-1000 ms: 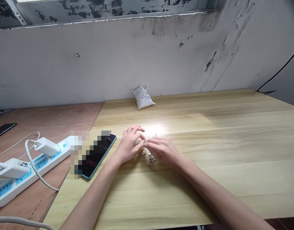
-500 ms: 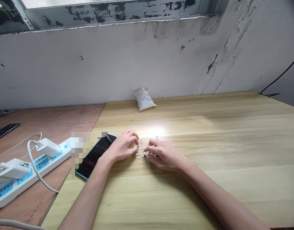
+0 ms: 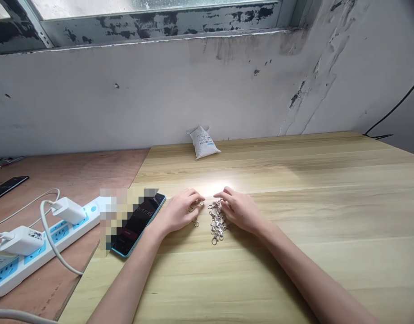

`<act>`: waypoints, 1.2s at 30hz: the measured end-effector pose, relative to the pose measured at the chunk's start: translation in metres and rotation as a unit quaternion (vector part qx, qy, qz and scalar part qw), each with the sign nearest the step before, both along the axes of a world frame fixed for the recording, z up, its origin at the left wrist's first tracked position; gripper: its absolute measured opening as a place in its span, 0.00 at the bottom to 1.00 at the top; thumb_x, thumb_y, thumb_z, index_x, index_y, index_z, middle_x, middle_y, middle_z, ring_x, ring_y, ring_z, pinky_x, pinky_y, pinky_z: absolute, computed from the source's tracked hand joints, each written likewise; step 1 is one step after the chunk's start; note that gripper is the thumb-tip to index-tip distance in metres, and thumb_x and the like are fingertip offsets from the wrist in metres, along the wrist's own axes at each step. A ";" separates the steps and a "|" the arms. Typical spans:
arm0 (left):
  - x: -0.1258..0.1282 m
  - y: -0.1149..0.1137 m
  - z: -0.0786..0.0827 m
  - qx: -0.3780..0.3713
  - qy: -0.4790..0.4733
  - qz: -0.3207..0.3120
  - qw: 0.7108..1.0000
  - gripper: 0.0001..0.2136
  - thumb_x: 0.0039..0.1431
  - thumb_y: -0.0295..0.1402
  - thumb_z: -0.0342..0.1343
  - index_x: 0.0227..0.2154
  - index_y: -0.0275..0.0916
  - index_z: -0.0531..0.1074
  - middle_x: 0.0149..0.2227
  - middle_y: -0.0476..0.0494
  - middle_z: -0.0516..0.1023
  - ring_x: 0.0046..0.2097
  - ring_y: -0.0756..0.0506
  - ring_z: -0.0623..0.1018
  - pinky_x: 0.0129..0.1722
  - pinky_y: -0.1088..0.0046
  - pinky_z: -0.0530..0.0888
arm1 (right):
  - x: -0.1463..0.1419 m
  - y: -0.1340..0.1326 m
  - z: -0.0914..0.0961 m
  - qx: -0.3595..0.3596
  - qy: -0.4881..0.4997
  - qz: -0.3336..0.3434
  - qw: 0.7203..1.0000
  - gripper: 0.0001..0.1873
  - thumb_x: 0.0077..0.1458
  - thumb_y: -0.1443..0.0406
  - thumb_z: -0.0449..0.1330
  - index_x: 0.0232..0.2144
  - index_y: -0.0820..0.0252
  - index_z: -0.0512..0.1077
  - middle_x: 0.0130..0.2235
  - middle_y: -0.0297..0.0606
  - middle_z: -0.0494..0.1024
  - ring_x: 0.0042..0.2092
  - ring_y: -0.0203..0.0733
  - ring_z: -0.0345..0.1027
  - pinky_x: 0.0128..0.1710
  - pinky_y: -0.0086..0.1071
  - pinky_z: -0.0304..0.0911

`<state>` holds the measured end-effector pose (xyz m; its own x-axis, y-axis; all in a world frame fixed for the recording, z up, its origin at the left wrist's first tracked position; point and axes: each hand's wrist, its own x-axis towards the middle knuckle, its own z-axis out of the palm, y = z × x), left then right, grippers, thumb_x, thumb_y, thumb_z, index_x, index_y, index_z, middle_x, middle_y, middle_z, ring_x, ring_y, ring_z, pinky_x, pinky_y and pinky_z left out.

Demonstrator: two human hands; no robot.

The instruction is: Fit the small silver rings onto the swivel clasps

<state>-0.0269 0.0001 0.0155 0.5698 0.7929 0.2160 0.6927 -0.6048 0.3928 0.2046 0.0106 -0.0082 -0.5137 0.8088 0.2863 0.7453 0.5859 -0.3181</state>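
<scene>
My left hand (image 3: 183,210) rests on the table with thumb and fingers apart, curved over a few small metal rings. One ring (image 3: 196,223) lies below its thumb and another ring (image 3: 202,203) is at its fingertips. Just to the right is a pile of silvery metal clasps (image 3: 218,222), which look like lobster clasps with rings. My right hand (image 3: 242,209) is at the right side of this pile, fingers apart and fingertips at its upper edge. Some clasps are partly hidden under the right hand, and the left palm hides whatever is beneath it.
A phone (image 3: 139,229) showing a timer lies left of my left hand, partly pixelated. A white power strip (image 3: 51,243) with chargers and cables stands on the reddish board at left. A small plastic packet (image 3: 203,143) sits near the wall at the back of the wooden table (image 3: 311,189).
Loose rings now lie gathered by my left hand, apart from the clasps. My right hand has shifted right and up, uncovering the pile of clasps. The view has tilted slightly upward.
</scene>
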 end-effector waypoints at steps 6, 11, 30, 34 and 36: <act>0.004 -0.001 -0.001 0.022 0.007 -0.007 1.000 0.06 0.61 0.29 0.53 0.37 0.42 0.75 0.39 0.45 0.75 0.43 0.46 0.75 0.42 0.68 0.73 | 0.011 0.008 -0.001 -0.008 -0.046 -0.023 0.999 0.14 0.63 0.65 0.52 0.44 0.53 0.76 0.41 0.39 0.73 0.30 0.34 0.65 0.26 0.29 0.48; 0.003 -0.002 -0.001 0.021 -0.003 -0.001 1.000 0.07 0.61 0.29 0.53 0.29 0.40 0.74 0.36 0.46 0.75 0.39 0.46 0.75 0.39 0.69 0.73 | 0.013 0.010 0.001 -0.022 -0.030 -0.027 0.999 0.11 0.62 0.64 0.53 0.38 0.55 0.77 0.38 0.38 0.74 0.30 0.34 0.66 0.27 0.29 0.50; 0.022 -0.003 -0.015 0.066 0.007 0.022 0.998 0.09 0.62 0.35 0.56 0.43 0.43 0.74 0.44 0.44 0.75 0.48 0.42 0.73 0.47 0.60 0.69 | -0.003 0.000 0.009 -0.109 0.147 -0.060 0.981 0.05 0.55 0.66 0.54 0.27 0.58 0.66 0.26 0.31 0.71 0.26 0.34 0.58 0.28 0.29 0.48; 0.023 -0.003 -0.012 0.085 -0.042 0.055 0.994 0.08 0.63 0.36 0.54 0.42 0.43 0.74 0.43 0.44 0.76 0.46 0.43 0.74 0.48 0.61 0.67 | -0.008 0.000 0.006 -0.198 0.274 -0.001 0.941 0.09 0.59 0.62 0.53 0.28 0.58 0.64 0.25 0.30 0.67 0.27 0.34 0.57 0.28 0.29 0.51; 0.024 -0.004 -0.011 0.095 -0.057 0.071 0.991 0.09 0.64 0.37 0.54 0.42 0.43 0.75 0.43 0.45 0.77 0.46 0.44 0.74 0.48 0.61 0.65 | -0.010 -0.001 0.003 -0.231 0.321 0.026 0.918 0.11 0.60 0.59 0.53 0.28 0.59 0.64 0.26 0.30 0.65 0.28 0.34 0.56 0.28 0.28 0.52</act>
